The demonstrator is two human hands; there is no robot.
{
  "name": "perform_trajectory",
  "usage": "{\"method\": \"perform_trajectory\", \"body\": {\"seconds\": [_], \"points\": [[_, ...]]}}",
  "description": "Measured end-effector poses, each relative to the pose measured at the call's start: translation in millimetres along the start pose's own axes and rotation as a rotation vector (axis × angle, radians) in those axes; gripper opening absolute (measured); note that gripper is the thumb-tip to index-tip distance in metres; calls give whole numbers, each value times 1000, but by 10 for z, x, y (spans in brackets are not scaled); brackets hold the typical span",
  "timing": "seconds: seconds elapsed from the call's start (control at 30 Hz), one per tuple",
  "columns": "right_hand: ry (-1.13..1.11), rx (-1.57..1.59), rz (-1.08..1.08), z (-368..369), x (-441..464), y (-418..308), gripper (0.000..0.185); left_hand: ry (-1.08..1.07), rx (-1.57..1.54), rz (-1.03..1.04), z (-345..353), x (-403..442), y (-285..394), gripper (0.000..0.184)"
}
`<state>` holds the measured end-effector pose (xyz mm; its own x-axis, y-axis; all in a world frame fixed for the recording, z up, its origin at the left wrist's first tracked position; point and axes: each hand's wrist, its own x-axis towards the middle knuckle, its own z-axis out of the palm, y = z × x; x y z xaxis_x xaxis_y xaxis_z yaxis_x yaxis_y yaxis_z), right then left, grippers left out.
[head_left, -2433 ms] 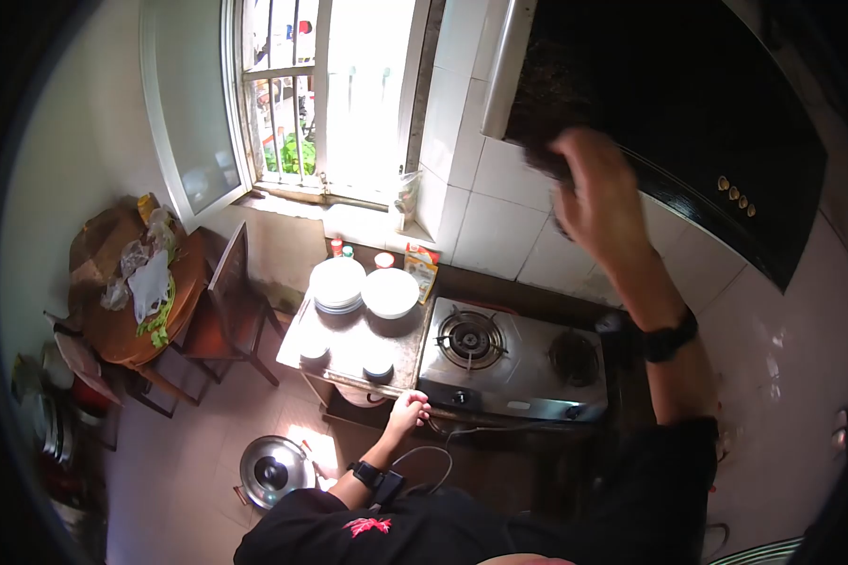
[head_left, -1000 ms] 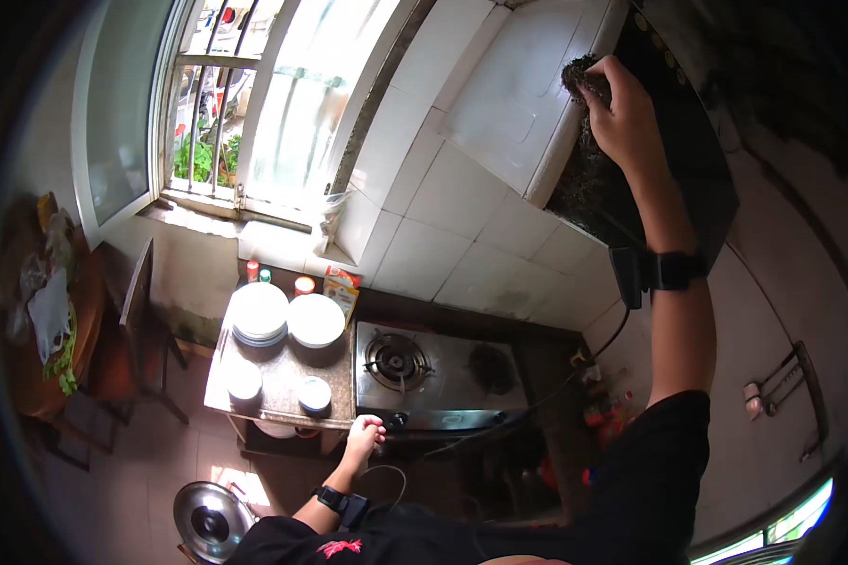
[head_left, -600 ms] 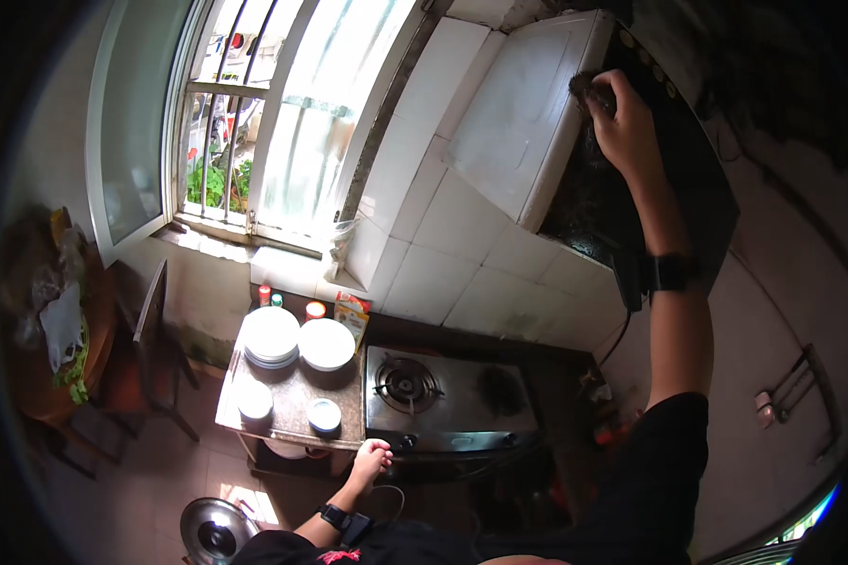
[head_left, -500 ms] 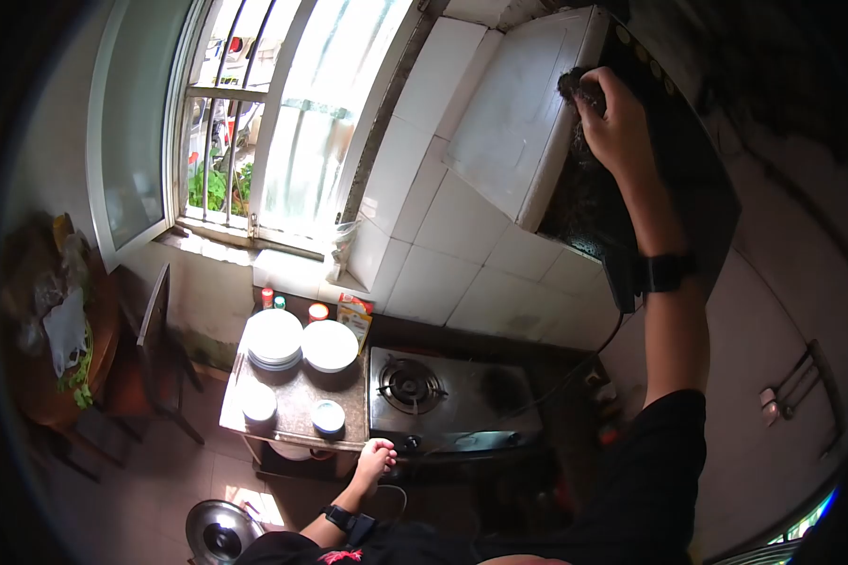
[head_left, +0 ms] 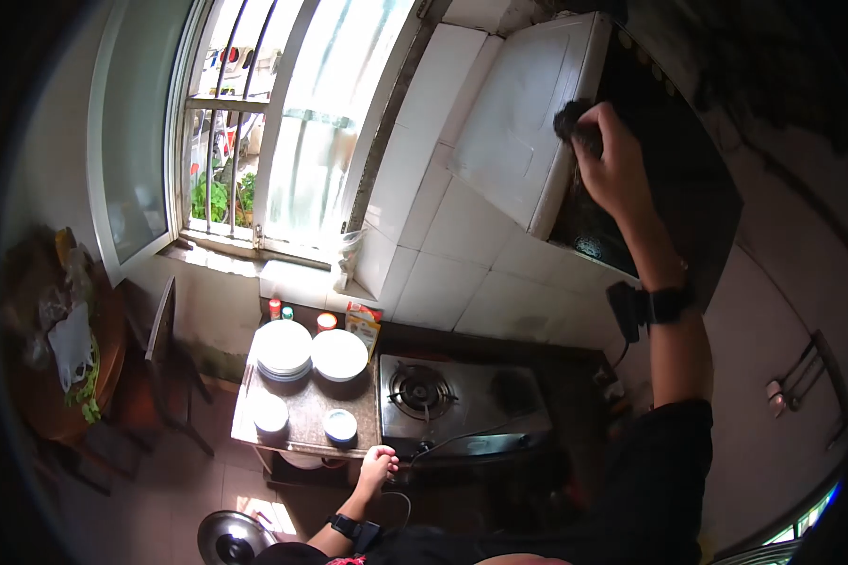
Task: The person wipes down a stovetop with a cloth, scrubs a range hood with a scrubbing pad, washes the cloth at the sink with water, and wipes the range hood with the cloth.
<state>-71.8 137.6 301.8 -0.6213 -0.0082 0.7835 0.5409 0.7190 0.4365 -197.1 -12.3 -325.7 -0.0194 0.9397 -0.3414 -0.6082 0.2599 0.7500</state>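
Up at the range hood [head_left: 513,141], my right hand [head_left: 616,169] is closed around a dark, fuzzy scouring pad [head_left: 572,120]. The pad touches the rim between the hood's pale side and its dark glossy front. My left hand [head_left: 380,464] is curled into a loose fist low down, by the front edge of the counter [head_left: 297,428] and the corner of the gas stove [head_left: 462,405]. Nothing shows in its fingers.
Stacked white plates [head_left: 284,347], another white stack [head_left: 340,355] and small bowls [head_left: 340,427] stand on the counter left of the stove. Behind them are a seasoning packet [head_left: 362,325] and small bottles. A chair [head_left: 160,344], a round table and a floor-level metal lid [head_left: 231,539] lie left.
My right hand has slid down along the hood's rim with the scouring pad. The left hand stays in a fist by the counter edge. The whole view has shifted slightly.
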Motion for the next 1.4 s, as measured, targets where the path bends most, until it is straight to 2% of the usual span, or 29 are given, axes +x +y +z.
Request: {"method": "perform_trajectory", "body": {"seconds": [0.13,0.2,0.27,0.3,0.37,0.47,0.5,0.63,0.73,0.77,0.83,0.9,1.0,1.07,1.13,1.2,1.27,1.4], "points": [[-60,56,15,-72,-60,36,19,-20,33,-56,-116,41,-34,16],[41,31,101,-87,391,362,19,-43,14,-39,-127,15,25,17],[183,-197,-45,-35,821,714,21,-23,48,-16,-95,30,70,18],[189,-201,-55,-29,951,728,21,-30,28,-27,-101,50,81,18],[205,-254,199,-23,1099,699,23,-19,20,-27,-54,24,121,18],[183,-134,124,-7,811,565,24,-27,13,-15,-150,-37,70,18],[115,-122,201,-24,638,435,24,-38,20,-34,-165,-24,49,18],[51,10,173,-65,496,420,24,-58,42,-62,-167,59,33,17],[177,-252,22,-45,1051,803,24,-65,76,-45,-196,85,120,15],[224,-212,181,1,1242,1038,26,-66,51,-38,-176,109,144,15],[295,-195,193,67,1593,1599,27,-50,16,-14,-156,126,178,15],[365,-180,209,79,1696,1644,27,-44,-44,-6,-228,216,140,15],[317,-317,179,-45,1305,1158,28,-6,-65,7,-354,251,32,16],[156,-273,187,-102,973,870,33,11,-1,-13,-415,272,26,16],[188,-256,114,-40,893,940,35,39,6,1,-384,266,67,15],[220,-235,55,-8,980,1012,37,-30,3,2,-483,379,-45,15],[243,-221,347,-56,1422,1079,37,-44,-17,13,-458,392,25,16],[191,-292,361,-47,1460,1093,37,-27,-117,27,-358,293,218,16]]}}
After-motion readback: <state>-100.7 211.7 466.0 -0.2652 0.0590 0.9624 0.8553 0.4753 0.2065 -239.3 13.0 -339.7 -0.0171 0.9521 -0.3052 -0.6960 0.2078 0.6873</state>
